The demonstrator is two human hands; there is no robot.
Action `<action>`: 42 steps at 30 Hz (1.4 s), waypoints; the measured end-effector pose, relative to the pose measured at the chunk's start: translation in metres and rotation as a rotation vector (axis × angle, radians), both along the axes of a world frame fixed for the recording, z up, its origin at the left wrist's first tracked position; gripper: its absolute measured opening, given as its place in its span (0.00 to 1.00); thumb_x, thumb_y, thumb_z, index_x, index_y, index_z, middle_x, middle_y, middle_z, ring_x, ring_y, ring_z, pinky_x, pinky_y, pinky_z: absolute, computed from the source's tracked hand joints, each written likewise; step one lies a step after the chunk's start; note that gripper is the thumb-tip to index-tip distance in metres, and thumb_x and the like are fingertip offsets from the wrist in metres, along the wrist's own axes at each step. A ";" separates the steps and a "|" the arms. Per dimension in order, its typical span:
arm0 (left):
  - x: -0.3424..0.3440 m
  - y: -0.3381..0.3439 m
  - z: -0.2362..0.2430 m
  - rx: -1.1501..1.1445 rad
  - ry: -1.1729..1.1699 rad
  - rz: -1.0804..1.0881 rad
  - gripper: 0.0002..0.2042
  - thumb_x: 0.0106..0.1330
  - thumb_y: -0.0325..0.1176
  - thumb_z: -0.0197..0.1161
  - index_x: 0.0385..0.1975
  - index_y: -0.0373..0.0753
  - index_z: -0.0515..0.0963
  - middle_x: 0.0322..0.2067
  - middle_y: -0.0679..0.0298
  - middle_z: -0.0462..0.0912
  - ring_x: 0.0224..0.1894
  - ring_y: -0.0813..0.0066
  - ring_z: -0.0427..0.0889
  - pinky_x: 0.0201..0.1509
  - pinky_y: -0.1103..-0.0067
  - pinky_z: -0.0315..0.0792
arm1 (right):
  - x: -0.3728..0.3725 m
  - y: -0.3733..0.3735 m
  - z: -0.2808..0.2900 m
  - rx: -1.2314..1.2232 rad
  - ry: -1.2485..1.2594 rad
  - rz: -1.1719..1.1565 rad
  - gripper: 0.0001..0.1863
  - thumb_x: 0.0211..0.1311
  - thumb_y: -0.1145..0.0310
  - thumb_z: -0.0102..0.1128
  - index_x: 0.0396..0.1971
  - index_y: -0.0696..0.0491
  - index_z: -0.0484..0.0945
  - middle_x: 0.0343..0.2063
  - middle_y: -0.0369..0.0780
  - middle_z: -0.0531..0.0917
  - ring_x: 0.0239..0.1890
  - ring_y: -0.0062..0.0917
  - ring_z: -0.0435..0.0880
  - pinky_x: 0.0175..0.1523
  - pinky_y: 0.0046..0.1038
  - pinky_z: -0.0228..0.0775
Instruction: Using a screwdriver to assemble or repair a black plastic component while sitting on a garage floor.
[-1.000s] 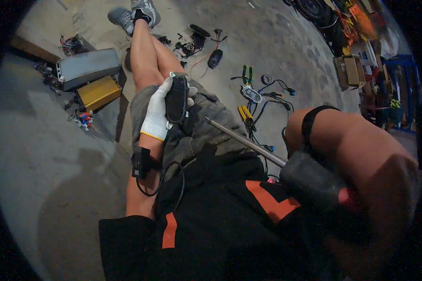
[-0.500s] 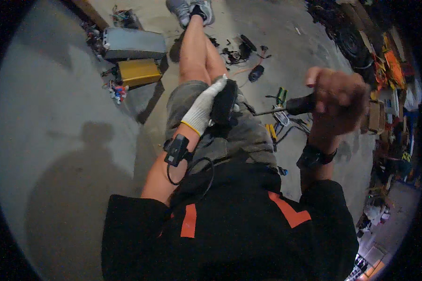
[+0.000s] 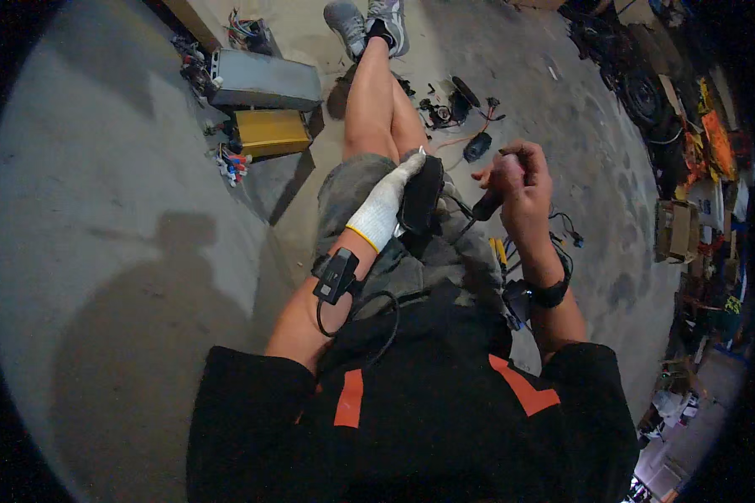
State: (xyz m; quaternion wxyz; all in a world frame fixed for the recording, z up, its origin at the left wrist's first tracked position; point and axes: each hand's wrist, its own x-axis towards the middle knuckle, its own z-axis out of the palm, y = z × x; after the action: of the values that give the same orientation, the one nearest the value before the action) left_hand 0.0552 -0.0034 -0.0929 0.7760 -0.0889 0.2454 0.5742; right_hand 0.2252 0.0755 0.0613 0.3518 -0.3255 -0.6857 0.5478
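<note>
My left hand [image 3: 387, 199], in a white knit glove with a yellow cuff edge, grips a black oblong part [image 3: 422, 196] above my lap. Its exact kind I cannot make out. My bare right hand [image 3: 524, 189] is wrapped round a screwdriver [image 3: 487, 204] by its black handle. The thin shaft slants down and left, just right of the black part; whether the tip touches anything is unclear. Dark cable-like pieces lie on my shorts under the black part.
On the floor to the left stand a grey metal box [image 3: 267, 80] and a gold metal box [image 3: 272, 132] with wires. Black parts [image 3: 440, 113] and a small black cabled module [image 3: 477, 147] lie ahead. Yellow-handled pliers [image 3: 499, 251] rest by my right thigh; cardboard and clutter line the right.
My right hand has moved left and inward with the screwdriver, whose shaft now points more downward. My left hand keeps its hold on the black part. The whole view has shifted slightly.
</note>
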 end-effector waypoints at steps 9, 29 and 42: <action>0.001 -0.006 0.019 0.003 0.091 -0.104 0.16 0.73 0.47 0.62 0.46 0.39 0.81 0.34 0.60 0.87 0.27 0.65 0.87 0.28 0.72 0.81 | 0.026 -0.006 0.002 0.063 -0.076 0.119 0.40 0.67 0.81 0.61 0.73 0.47 0.50 0.50 0.42 0.73 0.44 0.28 0.83 0.47 0.29 0.79; -0.001 -0.012 0.035 -0.005 0.269 -0.089 0.13 0.69 0.35 0.64 0.48 0.37 0.78 0.36 0.58 0.87 0.31 0.66 0.87 0.34 0.74 0.81 | 0.006 0.009 -0.017 0.482 0.186 0.117 0.38 0.68 0.85 0.57 0.69 0.42 0.49 0.54 0.46 0.72 0.46 0.33 0.85 0.44 0.32 0.81; 0.002 -0.011 0.025 0.045 0.306 -0.047 0.14 0.73 0.38 0.59 0.48 0.35 0.78 0.42 0.53 0.88 0.33 0.62 0.88 0.38 0.72 0.83 | 0.004 0.010 -0.022 0.499 0.180 0.134 0.38 0.68 0.81 0.60 0.68 0.40 0.49 0.53 0.46 0.73 0.45 0.34 0.86 0.42 0.32 0.82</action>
State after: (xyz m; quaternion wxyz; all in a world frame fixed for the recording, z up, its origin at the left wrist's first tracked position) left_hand 0.0573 -0.0143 -0.0675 0.7445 0.0228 0.3499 0.5681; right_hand 0.2291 0.0853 0.0393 0.4436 -0.1325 -0.7855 0.4106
